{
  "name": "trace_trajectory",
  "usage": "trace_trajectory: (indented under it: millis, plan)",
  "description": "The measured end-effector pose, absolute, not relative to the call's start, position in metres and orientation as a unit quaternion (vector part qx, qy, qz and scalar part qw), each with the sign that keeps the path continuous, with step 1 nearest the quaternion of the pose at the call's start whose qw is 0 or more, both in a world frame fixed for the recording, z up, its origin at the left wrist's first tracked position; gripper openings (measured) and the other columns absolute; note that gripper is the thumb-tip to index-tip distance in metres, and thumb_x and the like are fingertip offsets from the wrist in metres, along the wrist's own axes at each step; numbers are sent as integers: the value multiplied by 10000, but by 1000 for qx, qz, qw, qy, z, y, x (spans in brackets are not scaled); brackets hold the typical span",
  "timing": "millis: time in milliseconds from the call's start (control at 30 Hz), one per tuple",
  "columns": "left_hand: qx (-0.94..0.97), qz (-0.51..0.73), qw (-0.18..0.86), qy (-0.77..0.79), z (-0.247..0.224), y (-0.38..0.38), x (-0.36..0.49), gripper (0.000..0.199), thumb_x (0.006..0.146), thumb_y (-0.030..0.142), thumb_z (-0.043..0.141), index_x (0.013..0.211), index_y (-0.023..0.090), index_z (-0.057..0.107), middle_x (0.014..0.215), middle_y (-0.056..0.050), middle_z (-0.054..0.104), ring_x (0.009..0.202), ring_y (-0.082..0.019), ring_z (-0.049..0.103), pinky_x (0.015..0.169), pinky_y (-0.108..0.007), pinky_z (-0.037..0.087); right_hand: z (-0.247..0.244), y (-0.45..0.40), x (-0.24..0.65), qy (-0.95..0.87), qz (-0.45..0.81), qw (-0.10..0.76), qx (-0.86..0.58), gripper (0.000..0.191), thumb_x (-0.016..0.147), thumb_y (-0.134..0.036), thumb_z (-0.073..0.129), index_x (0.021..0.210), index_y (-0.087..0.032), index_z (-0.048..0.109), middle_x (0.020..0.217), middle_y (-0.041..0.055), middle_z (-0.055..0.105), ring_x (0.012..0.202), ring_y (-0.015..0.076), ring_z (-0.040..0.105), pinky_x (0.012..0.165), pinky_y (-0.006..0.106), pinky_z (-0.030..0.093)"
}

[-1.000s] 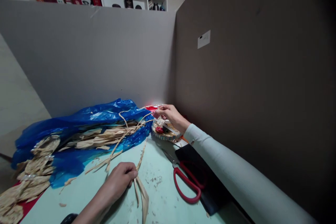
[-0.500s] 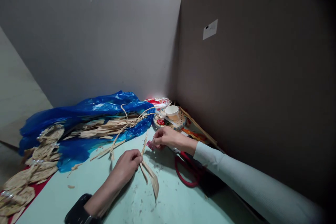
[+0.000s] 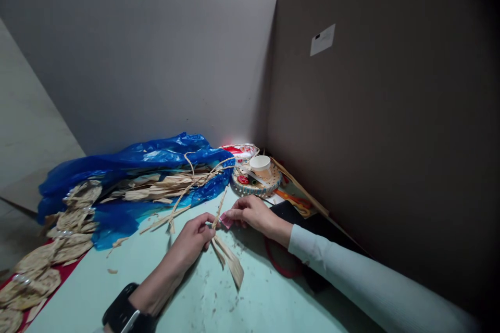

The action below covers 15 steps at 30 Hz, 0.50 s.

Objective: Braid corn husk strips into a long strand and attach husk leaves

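Note:
My left hand (image 3: 197, 234) is closed on a thin braid of dried husk (image 3: 217, 214). Loose husk ends (image 3: 232, 263) fan out below its fingers, toward me. In my right hand (image 3: 252, 214), a small pink piece (image 3: 226, 220) is pinched between thumb and fingers, close beside the braid; what kind of thing it is, I cannot make out. Under my right wrist lies a pair of scissors, of which a red handle loop (image 3: 281, 265) shows; the wrist and sleeve hide the rest.
A blue plastic bag (image 3: 136, 161) with dried husk strips (image 3: 164, 187) lies at the back left. Braided husk pieces (image 3: 54, 250) in clear wrap sit at the left edge. A woven tray (image 3: 253, 191) bears a paper cup (image 3: 261, 166). Grey and brown partitions enclose the table (image 3: 175, 296).
My right hand has brought the pink piece nearer the braid and lower, now almost at my left fingertips. The view has shifted slightly. My left hand keeps its hold.

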<state>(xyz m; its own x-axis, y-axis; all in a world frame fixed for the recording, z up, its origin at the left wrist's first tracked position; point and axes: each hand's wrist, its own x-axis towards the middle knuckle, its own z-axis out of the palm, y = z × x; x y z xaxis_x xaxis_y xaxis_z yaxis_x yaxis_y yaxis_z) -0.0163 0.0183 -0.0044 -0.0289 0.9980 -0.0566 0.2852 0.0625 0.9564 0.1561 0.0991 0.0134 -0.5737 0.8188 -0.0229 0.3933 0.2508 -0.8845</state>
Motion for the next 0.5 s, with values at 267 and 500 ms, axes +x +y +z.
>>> trace_trajectory:
  millis: [267,500]
  plan:
    - [542,420,432,586,-6,19,-17,219,680,315,560,838,169,599,425,108,392,401,-90,304,458,-226,200,14,97,153,-759,420,261,-423,252,775,-342,653,715,-109,728,585,25,634,552,123,526,504,219,352]
    - [560,414,430,575,-6,20,-14,184,642,299,572,756,161,615,474,91,411,459,-105,371,483,-232,246,21,91,149,-766,408,262,-421,212,777,-279,651,694,-105,737,547,10,603,548,121,519,518,221,348]
